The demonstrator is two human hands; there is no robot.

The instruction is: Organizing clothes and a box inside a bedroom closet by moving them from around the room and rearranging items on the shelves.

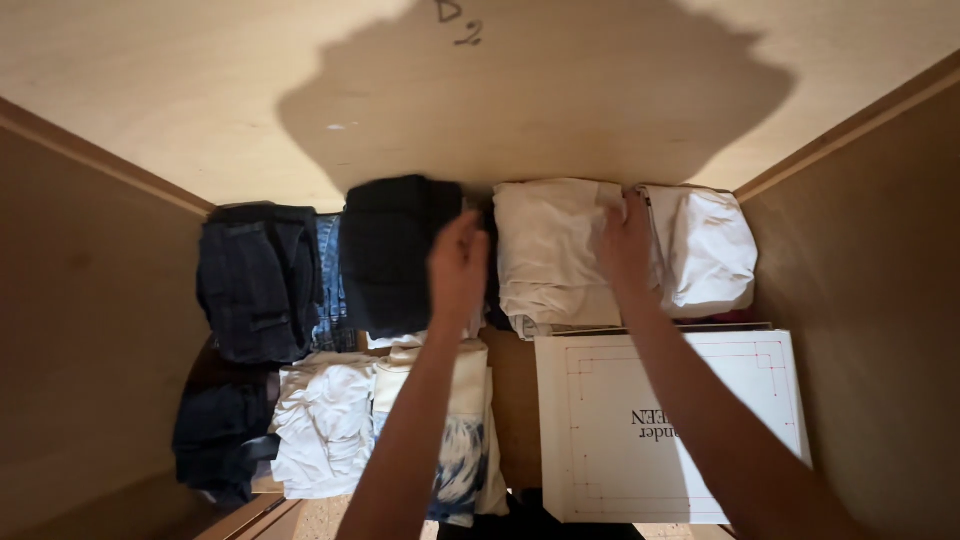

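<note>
While both arms reach into the wooden compartment [600, 90], the left hand [457, 268] sits with fingers together against the right edge of a folded black garment [398, 255], touching it; whether it actually pinches the cloth I cannot tell. Right hand [626, 245] lies on the seam between a folded cream garment [548, 255] and a white bundle [708, 250], fingers curled at the top edge; grip not clear either.

Risks, judged: the black garment stands among tight-packed stacks, so a pull could drag the jeans [330, 285] beside it or unfold the pile. The cream garment's lower layers hang loose near its bottom edge; a one-handed lift may let them spill. The white bundle looks puffy and could roll off to the right.

Around: dark folded trousers [255, 280] far left, another dark piece [215, 425] nearer, crumpled white cloth [325, 420], and a cream top with a blue print [455, 440] under the left forearm. A white flat box [660, 430] lies near right, just below the cream garment, crowding withdrawal. Side walls close in both sides; head shadow dims the back panel.
</note>
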